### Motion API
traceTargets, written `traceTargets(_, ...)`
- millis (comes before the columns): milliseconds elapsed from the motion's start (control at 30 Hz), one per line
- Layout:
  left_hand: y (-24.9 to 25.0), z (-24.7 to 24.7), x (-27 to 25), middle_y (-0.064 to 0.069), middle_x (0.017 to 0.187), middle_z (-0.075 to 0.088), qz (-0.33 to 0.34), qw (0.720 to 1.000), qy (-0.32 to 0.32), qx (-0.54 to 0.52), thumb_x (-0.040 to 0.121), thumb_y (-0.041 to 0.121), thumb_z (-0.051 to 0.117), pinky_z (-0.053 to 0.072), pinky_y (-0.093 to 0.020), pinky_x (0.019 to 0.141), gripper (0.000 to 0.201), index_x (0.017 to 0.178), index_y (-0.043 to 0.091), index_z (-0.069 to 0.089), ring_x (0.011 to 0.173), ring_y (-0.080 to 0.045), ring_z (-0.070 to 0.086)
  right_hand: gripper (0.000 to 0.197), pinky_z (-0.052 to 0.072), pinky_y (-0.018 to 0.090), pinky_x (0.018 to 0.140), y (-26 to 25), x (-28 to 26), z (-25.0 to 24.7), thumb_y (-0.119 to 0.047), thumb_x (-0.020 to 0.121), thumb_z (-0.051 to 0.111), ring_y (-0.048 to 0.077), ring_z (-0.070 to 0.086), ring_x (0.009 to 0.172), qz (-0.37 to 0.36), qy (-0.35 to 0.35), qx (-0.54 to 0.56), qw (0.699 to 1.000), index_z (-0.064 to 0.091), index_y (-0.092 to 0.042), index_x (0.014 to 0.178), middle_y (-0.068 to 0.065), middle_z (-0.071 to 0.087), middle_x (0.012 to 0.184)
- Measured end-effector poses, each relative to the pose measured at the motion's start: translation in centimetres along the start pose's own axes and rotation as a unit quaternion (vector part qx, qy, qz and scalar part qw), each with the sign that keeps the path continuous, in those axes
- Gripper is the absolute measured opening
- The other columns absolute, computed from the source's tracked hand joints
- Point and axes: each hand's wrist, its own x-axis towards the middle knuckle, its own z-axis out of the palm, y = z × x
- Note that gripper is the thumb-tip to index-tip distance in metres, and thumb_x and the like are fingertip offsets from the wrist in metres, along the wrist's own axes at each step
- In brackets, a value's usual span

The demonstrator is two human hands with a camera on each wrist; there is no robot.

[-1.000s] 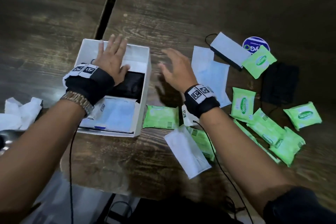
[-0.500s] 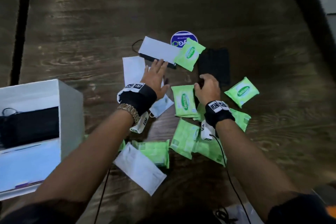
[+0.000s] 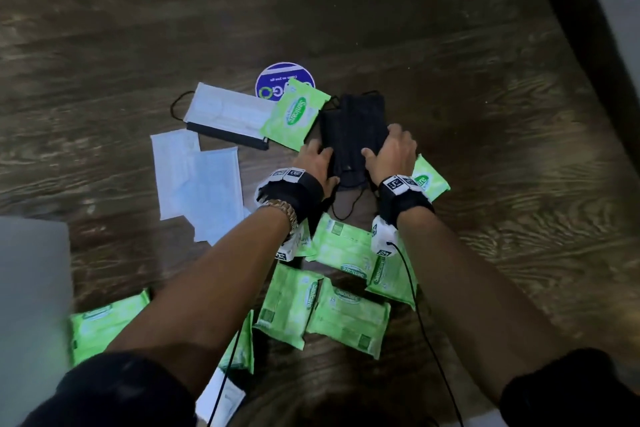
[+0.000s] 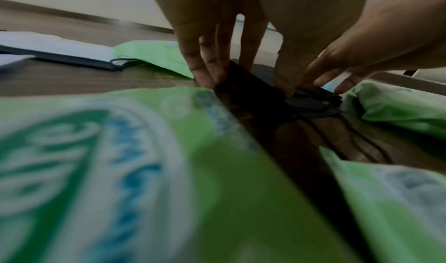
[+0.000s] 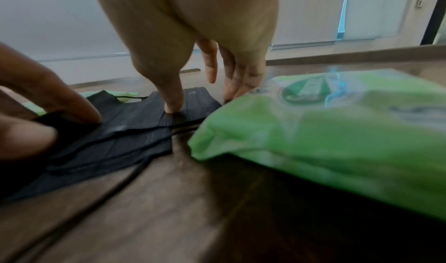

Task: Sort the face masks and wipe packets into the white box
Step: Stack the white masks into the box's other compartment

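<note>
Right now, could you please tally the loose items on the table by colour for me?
Green wipe packets: 9
White or pale blue masks: 4
Black mask stack: 1, layers uncountable
Total: 14

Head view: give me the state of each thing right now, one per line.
Black masks: stacked on table, held from both sides.
Left hand: gripping stack's left edge.
Right hand: thumb on top, fingers at right edge.
White masks: flat, untouched.
Wipe packets: scattered, unsorted.
White box: edge only, contents hidden.
</note>
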Motion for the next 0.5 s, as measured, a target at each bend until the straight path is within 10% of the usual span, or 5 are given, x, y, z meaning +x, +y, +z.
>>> traceTargets(167,1.6,-0.3,2.1,-0.011,0.124,0.054,-0.115,0.979,0.051,-0.160,0.086,0.023,0.067,0.041,-0.026,0.091,0.029,0.111,0.010,0.062,0.107,-0.027,0.057,0.071,0.046,0.036,0.093,-0.6,1.3,0.1,-0.012,0.080,0.079,0.032,0.055,0.121,0.081,-0.039,0.122,0.988,0.042,-0.009,0.141,0.015,0.058,0.129)
traceTargets(300,1.4,-0.6,2.6,-0.004,0.107,0.069,-0.189,0.932,0.063,-0.304,0.084,0.012,0.068,0.043,-0.016,0.080,0.019,0.103,0.013,0.070,0.100,-0.020,0.064,0.028,0.048,0.027,0.083,0.3,1.6,0.1,-0.017,0.081,0.075,0.027,0.065,0.104,0.075,-0.052,0.149,0.985,0.069,-0.014,0.108,0.009,0.073,0.101)
traceTargets(400,1.0,-0.5,2.6,0.000,0.089,0.071,-0.230,0.881,0.081,-0.406,0.086,0.033,0.069,0.050,-0.023,0.077,0.020,0.094,0.015,0.074,0.086,-0.017,0.068,0.014,0.053,0.029,0.075,0.8,1.1,-0.5,-0.018,0.076,0.080,0.018,0.066,0.076,0.076,-0.030,0.266,0.960,0.066,-0.020,0.075,0.002,0.068,0.075)
traceTargets(500,1.0,-0.8,2.3,0.001,0.069,0.060,-0.252,0.845,0.046,-0.469,0.086,0.061,0.057,0.045,-0.025,0.069,0.050,0.075,0.013,0.069,0.063,-0.013,0.058,0.017,0.051,0.022,0.062,0.3,-0.3,-2.1,-0.008,0.079,0.079,0.010,0.060,0.062,0.072,-0.108,0.431,0.893,0.063,-0.014,0.078,0.004,0.066,0.072)
